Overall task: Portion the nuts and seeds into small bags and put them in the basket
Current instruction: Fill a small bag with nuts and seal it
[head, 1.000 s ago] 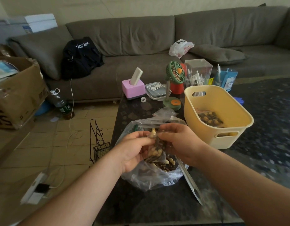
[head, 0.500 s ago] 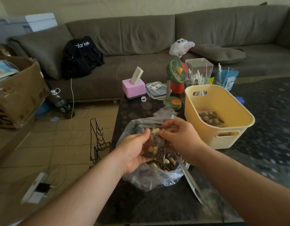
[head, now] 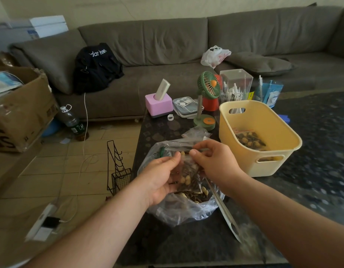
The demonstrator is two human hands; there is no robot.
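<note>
A grey sofa (head: 186, 47) runs across the back of the room, and in front of it stands a dark stone-patterned table (head: 186, 244) that carries everything in play. On the table's right side sits a yellow basket (head: 264, 163) with cut-out handles; one filled bag (head: 249, 139) of nuts and seeds lies on its floor, well apart from both hands. Near the front edge of the table, left of the basket, a large clear plastic bag (head: 175, 211) sags open with a heap of mixed nuts and seeds inside. A pale scoop handle (head: 224, 210) slants out of that large bag toward the lower right.

Directly above the open large bag, between the two hands, is the small bag (head: 188, 175), clear and partly filled with peanuts and dark seeds. The left hand (head: 159, 180) cradles it from the left and below, fingers curled round its side, thumb up at its top edge. The right hand (head: 215, 161) comes in from the right, with thumb and forefinger pinching the top strip of the small bag, close to the left thumb.

Behind, a green desk fan (head: 208, 88) and a pink box (head: 158, 104) stand at the table's far end.
</note>
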